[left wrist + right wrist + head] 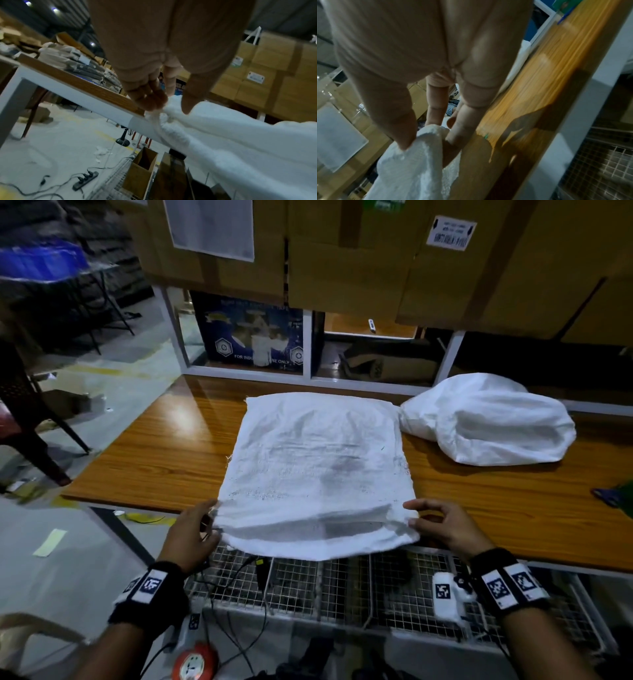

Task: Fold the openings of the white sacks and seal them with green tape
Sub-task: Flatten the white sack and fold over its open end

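Note:
A flat white woven sack [315, 467] lies on the wooden table [154, 453], its open mouth hanging over the near edge. My left hand [202, 525] pinches the mouth's left corner; the left wrist view shows fingers and thumb closing on the bunched sack fabric [163, 113]. My right hand [431, 522] pinches the right corner, thumb on top of the white cloth [426, 136] in the right wrist view. A second, stuffed white sack [486, 422] rests at the back right. A green and blue item [613, 494], cut off at the right edge, may be the tape.
Cardboard boxes [342, 251] stack on a white-framed shelf behind the table. A wire mesh rack [342, 583] with cables sits below the near edge. An orange power socket [195, 662] lies on the floor, and a dark chair [24, 419] stands to the left.

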Action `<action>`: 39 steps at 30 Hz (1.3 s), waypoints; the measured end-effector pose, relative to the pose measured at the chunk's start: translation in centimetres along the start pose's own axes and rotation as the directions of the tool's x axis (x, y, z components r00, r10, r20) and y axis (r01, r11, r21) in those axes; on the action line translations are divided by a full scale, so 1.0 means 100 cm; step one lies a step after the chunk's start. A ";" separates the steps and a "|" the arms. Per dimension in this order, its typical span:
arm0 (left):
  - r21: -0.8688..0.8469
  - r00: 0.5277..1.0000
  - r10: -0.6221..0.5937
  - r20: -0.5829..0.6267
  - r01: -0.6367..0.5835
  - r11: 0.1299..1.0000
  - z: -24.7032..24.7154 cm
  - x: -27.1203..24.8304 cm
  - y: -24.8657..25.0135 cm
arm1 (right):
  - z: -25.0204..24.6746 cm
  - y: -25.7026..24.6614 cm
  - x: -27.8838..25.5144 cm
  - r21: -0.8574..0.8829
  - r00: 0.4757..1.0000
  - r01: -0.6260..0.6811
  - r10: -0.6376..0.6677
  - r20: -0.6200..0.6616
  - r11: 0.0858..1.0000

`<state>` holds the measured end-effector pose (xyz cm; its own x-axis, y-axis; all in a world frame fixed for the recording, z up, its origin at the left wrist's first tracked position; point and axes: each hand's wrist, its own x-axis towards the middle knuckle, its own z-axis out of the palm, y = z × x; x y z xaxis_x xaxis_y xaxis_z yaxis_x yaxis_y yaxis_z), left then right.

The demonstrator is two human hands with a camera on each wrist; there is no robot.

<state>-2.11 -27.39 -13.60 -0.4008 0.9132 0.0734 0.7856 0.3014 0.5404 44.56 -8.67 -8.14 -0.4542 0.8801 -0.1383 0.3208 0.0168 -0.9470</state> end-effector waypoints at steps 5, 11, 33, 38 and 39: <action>0.091 0.995 0.094 -0.040 -0.090 0.992 0.000 0.006 -0.005 | 0.003 0.005 -0.002 -0.294 0.995 0.086 -0.096 -0.019 0.952; -0.069 0.994 0.071 -0.084 -0.077 0.995 -0.008 0.002 0.004 | 0.011 0.001 -0.003 -0.551 0.971 0.105 -0.204 -0.123 0.828; -0.855 0.982 -0.184 -0.050 0.054 0.517 -0.052 -0.015 0.047 | 0.019 -0.021 -0.007 -0.125 0.974 0.130 -0.151 -0.169 0.984; -0.332 0.838 -0.355 -0.416 0.223 0.917 -0.049 -0.014 0.050 | 0.031 -0.026 -0.010 -0.602 0.866 0.120 -0.379 -0.325 0.790; -0.230 0.830 -0.341 -0.442 0.262 0.937 -0.049 -0.016 0.052 | 0.034 -0.026 -0.010 -0.675 0.848 0.149 -0.444 -0.289 0.723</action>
<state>0.27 -28.62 -6.79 -0.8088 0.5337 0.2471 0.5224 0.4589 0.7187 41.36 -11.25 -6.56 -0.2874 0.8760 0.3872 0.7250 0.4632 -0.5098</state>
